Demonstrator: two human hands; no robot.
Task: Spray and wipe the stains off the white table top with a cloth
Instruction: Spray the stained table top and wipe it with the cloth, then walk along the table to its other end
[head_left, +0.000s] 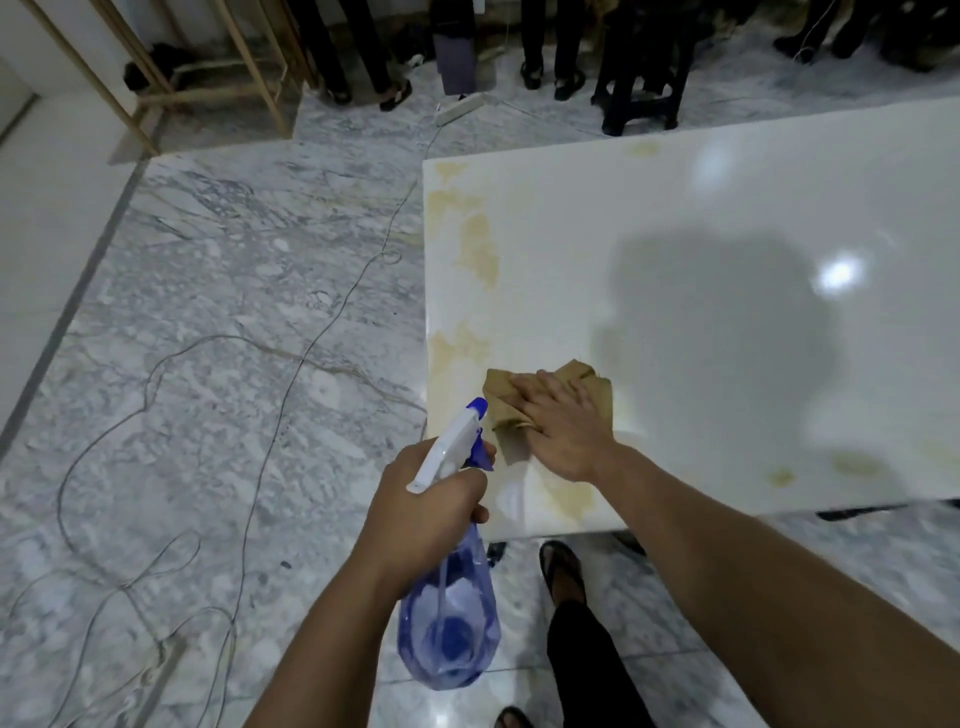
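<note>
The white table top (701, 218) fills the right half of the view. Yellowish stains (478, 249) run along its left edge, with more near its front edge. A tan cloth (501, 397) lies on the table's near left corner, and my right hand (563, 421) presses flat on it with straight fingers. My left hand (426, 506) grips the neck of a blue translucent spray bottle (449, 623) with a white and blue trigger head, held just off the table's left front corner, nozzle pointing toward the table.
Thin cables (270, 441) trail over the marble floor to the left of the table. A power strip (460, 109), a black stool (644, 98) and several people's legs stand beyond the far edge. A wooden frame (208, 83) is at the back left.
</note>
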